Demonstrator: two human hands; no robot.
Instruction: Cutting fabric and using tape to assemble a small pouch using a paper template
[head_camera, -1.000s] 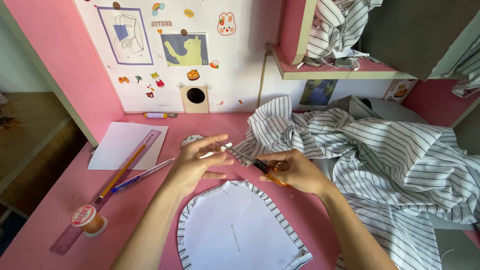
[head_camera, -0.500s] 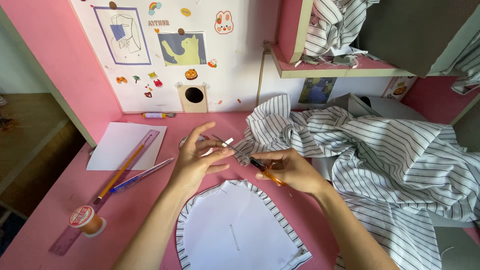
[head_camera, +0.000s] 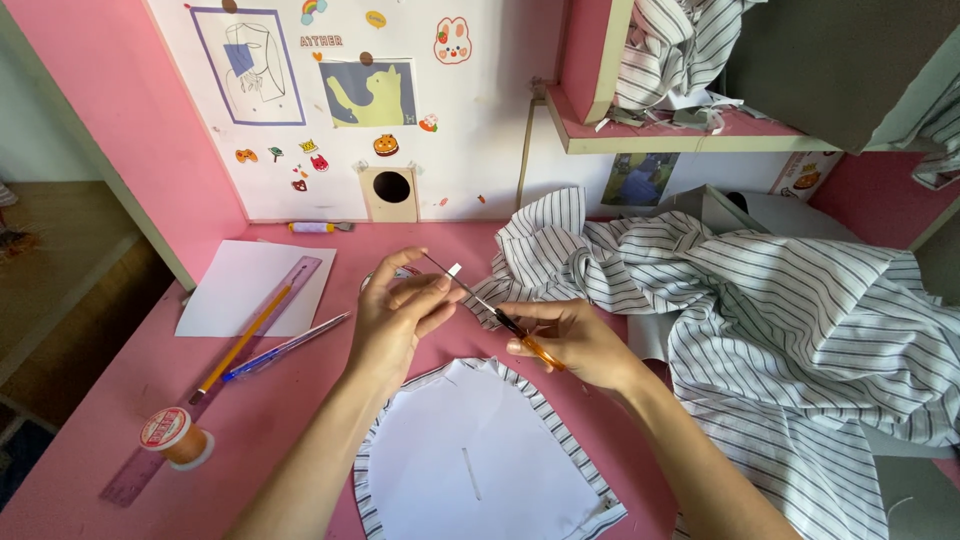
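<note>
The left hand has been lifted slightly, its fingers pinched on the tip of a thin orange-handled tool, gripped by the right hand above the paper pattern on the pink counter.

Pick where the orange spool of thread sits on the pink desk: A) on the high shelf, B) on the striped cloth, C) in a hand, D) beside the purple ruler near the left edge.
D: the orange spool of thread stands by the purple ruler, away from both hands.
</note>
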